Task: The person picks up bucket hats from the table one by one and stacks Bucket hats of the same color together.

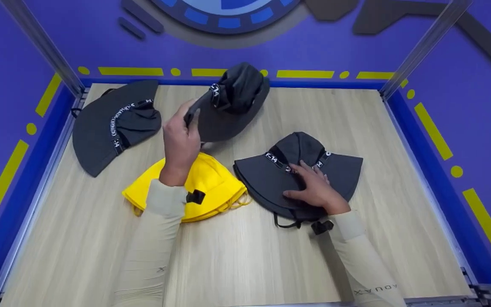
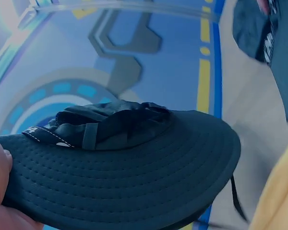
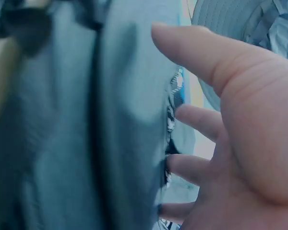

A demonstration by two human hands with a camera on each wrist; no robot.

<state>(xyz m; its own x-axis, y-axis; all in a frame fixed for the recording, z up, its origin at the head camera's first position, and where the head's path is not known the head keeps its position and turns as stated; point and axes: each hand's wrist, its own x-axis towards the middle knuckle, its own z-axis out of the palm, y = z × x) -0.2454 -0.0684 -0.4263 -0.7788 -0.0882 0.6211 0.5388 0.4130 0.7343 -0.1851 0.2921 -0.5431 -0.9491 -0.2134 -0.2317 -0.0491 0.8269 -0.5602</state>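
My left hand [image 1: 180,143] pinches the brim of a dark grey bucket hat [image 1: 228,123] and holds it tilted above the back middle of the table. In the left wrist view, that hat [image 2: 120,182] shows a stitched brim, a crumpled crown and a lettered band. On the right lie stacked dark grey bucket hats [image 1: 262,181] with a cord at the front. My right hand [image 1: 316,189] rests on the top one, fingers spread near its band; the right wrist view shows the thumb [image 3: 192,45] apart from the fingers.
Yellow hats [image 1: 218,187] lie stacked at centre left, partly behind my left forearm. Another dark grey hat [image 1: 92,132] lies flattened at the back left. Blue-purple walls [image 1: 335,51] with metal corner posts enclose the wooden table [image 1: 224,256] at the back and sides.
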